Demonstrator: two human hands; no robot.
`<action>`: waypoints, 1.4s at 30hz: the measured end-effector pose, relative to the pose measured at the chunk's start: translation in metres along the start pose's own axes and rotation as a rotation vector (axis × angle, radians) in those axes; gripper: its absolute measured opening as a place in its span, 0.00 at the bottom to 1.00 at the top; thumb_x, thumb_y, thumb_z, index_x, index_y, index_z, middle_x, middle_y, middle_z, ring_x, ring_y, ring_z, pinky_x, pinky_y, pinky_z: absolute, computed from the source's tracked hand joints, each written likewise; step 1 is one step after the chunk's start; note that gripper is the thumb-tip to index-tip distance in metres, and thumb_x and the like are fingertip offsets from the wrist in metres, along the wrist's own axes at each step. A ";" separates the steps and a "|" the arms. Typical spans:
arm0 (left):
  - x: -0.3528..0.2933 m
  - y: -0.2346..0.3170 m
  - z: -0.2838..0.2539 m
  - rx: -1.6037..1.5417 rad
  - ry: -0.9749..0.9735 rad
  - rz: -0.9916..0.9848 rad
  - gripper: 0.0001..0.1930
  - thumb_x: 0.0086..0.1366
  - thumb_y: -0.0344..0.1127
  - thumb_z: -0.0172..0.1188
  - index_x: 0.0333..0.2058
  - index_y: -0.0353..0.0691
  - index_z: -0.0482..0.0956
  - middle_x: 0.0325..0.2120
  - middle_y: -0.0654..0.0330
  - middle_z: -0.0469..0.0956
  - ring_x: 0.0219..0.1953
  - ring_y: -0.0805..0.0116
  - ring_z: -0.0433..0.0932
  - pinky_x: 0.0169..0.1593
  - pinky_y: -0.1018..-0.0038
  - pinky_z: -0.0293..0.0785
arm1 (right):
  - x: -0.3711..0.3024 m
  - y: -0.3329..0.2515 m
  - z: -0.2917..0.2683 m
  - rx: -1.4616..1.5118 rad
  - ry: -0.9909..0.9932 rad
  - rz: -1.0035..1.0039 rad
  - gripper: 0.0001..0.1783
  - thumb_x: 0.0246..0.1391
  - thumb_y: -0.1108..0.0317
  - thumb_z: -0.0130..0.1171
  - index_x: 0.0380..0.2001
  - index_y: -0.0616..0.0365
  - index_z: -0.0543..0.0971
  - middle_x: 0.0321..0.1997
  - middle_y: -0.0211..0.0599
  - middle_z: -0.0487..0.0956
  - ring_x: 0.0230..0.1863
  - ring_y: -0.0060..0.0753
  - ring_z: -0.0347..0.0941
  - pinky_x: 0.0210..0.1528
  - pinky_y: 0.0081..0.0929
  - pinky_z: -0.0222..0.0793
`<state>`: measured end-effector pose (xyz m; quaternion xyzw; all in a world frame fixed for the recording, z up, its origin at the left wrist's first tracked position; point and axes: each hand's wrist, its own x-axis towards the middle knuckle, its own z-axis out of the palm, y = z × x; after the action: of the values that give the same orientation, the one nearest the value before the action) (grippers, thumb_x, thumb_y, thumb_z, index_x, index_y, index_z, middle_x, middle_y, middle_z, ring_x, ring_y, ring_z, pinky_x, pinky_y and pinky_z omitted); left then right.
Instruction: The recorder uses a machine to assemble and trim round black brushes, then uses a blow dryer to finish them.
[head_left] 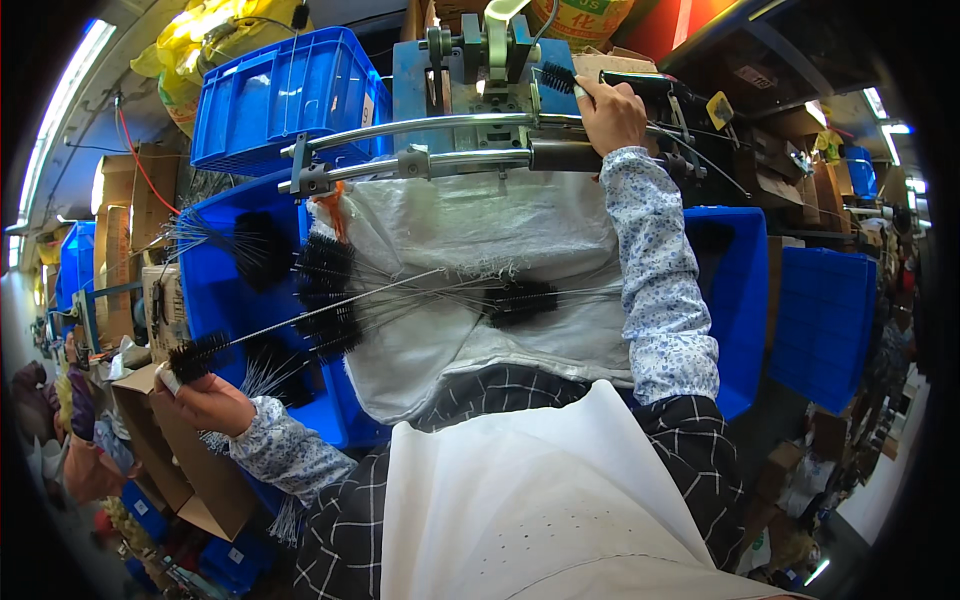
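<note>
Left hand (212, 402) sat left of the white sack (480, 225), fingers clamped on a black brush (200, 355) by its pale tip, right hand (614, 115) was beyond the sack, fingers clamped on a second brush (555, 77), loose brushes (328, 300) lay on the sack.

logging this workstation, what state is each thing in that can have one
left hand: closed on left brush
left brush: held, wire pointing right
right hand: fingertips at upper brush, grip unclear
left bin: open, brushes inside
white sheet: creased
cardboard box: open
ceiling light: lit
</note>
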<state>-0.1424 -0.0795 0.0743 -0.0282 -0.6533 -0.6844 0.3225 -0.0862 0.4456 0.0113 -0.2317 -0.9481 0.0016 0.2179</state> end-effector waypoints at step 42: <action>-0.003 0.008 0.015 -0.091 0.048 0.001 0.16 0.61 0.35 0.41 0.43 0.27 0.63 0.37 0.53 0.67 0.35 0.71 0.71 0.36 0.83 0.71 | 0.002 -0.027 0.028 0.181 -0.048 0.198 0.21 0.41 0.65 0.51 0.43 0.53 0.70 0.43 0.37 0.71 0.44 0.36 0.66 0.44 0.34 0.61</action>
<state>-0.1416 -0.0641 0.0819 -0.0267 -0.6134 -0.7138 0.3369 -0.1114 0.4251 -0.0109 -0.3033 -0.9216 0.1139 0.2138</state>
